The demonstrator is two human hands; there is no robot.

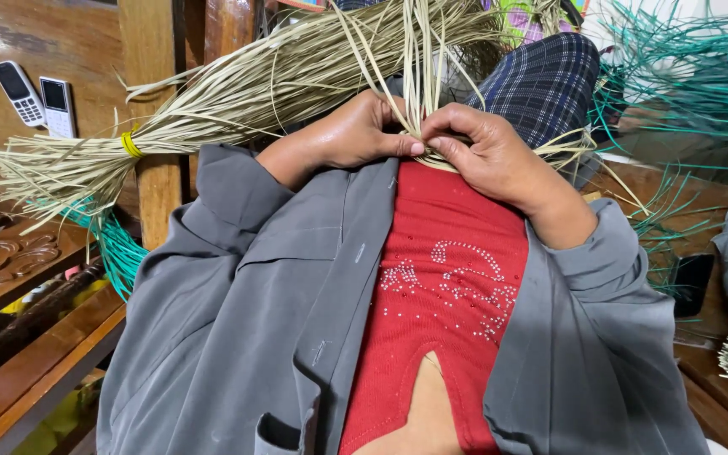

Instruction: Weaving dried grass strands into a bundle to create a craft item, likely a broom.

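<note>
Two mobile phones (37, 99) on wood, teal strips (701, 76), yellow band (131, 145)

Both forearms angle inward from grey sleeves. The left hand (349, 135) and the right hand (484, 150) meet, fingertips pinched together, knuckles facing up.

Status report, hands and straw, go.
Left hand and right hand both pinched shut on pale dried straw strands. Bundle tied with yellow band alongside. Nothing blocking.

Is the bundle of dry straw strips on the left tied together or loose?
Tied: a yellow band wraps the pale straw bundle near its left end.
</note>
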